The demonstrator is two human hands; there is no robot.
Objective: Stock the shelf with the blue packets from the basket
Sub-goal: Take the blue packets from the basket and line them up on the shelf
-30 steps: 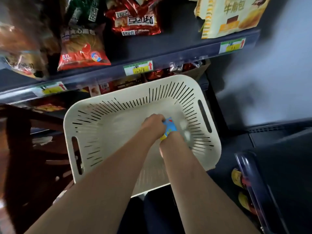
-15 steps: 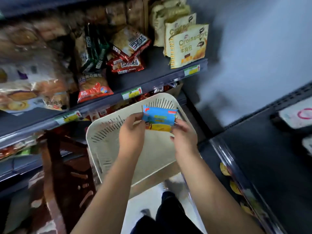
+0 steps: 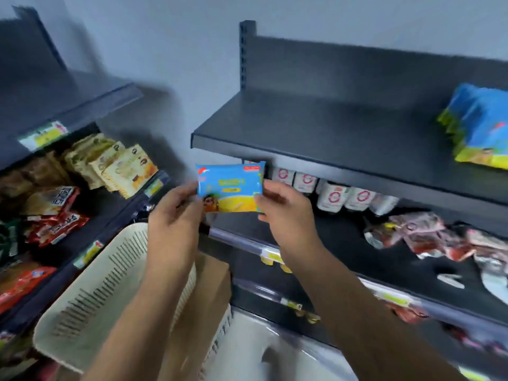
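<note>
Now both hands (image 3: 176, 213) (image 3: 286, 213) pinch 1 flat blue packet (image 3: 230, 187), yellow along its lower half.

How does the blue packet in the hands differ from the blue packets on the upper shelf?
The held packet is single; the shelf packets are several, bunched together. The held packet is pinched between left hand and right hand; the shelf packets rest on the upper shelf. Both are blue and yellow.

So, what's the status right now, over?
Left hand and right hand pinch the packet. Held at the shelf front edge. Nothing in the way.
</note>
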